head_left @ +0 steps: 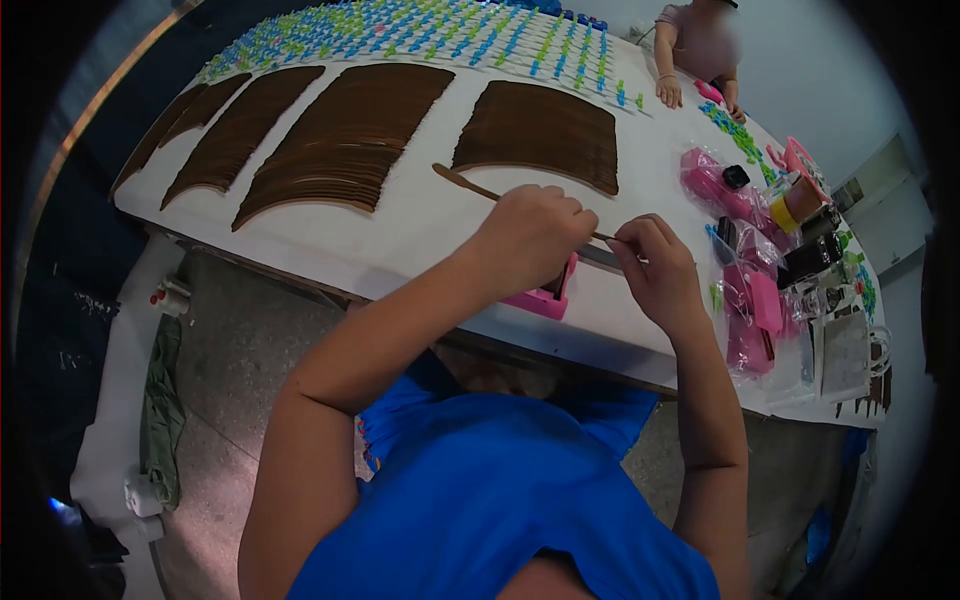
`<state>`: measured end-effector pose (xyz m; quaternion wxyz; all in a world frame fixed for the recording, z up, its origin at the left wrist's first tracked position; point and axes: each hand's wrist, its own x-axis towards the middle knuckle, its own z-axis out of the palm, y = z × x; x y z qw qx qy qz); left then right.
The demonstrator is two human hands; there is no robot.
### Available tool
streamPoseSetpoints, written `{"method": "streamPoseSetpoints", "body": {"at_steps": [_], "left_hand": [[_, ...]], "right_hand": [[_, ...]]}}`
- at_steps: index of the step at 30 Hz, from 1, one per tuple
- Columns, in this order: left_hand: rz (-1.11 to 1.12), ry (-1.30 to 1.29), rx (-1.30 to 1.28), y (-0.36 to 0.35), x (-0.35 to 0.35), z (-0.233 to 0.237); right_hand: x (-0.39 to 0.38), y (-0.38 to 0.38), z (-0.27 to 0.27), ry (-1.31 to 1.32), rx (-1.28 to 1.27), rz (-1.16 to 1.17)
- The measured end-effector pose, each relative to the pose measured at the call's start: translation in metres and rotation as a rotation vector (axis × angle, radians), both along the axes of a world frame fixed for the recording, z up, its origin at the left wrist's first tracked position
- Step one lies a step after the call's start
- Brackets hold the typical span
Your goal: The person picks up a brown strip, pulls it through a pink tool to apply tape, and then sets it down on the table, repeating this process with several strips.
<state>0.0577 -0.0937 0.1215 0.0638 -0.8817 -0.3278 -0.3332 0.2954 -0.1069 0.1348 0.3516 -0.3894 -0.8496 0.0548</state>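
A thin brown wooden stick point(465, 182) with a wider, rounded end is held above the near edge of the white table point(420, 240). My left hand point(535, 238) is closed around its middle, and the wide end sticks out to the left. At the other, thin end, my right hand point(658, 272) pinches the stick between thumb and fingers. Below my left hand is a pink box point(545, 303), partly covered by the hand. Just beyond lies a row of similar brown sticks point(540, 132), packed side by side.
More rows of brown sticks point(345, 135) lie at the left. Many blue and green clips point(400, 30) cover the far side. Pink packages in clear plastic point(745, 290), a yellow tape roll point(785, 213) and a white bag point(845, 355) crowd the right. Another person point(700, 45) stands at the far corner.
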Motion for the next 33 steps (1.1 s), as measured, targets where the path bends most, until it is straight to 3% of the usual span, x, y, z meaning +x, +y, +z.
{"method": "streamPoseSetpoints", "body": {"at_steps": [6, 14, 19, 33], "left_hand": [[0.062, 0.142, -0.075, -0.002, -0.04, 0.008], [-0.044, 0.26, -0.069, 0.002, -0.031, 0.026], [-0.028, 0.395, 0.032, 0.001, -0.031, 0.038], [0.047, 0.592, 0.062, -0.004, -0.021, 0.049]], "right_hand": [[0.015, 0.0, -0.013, 0.026, -0.151, 0.0], [-0.019, 0.007, -0.023, -0.017, -0.169, 0.139], [-0.024, 0.017, -0.036, 0.032, -0.327, 0.225], [-0.036, 0.025, -0.052, -0.005, -0.323, 0.221]]}}
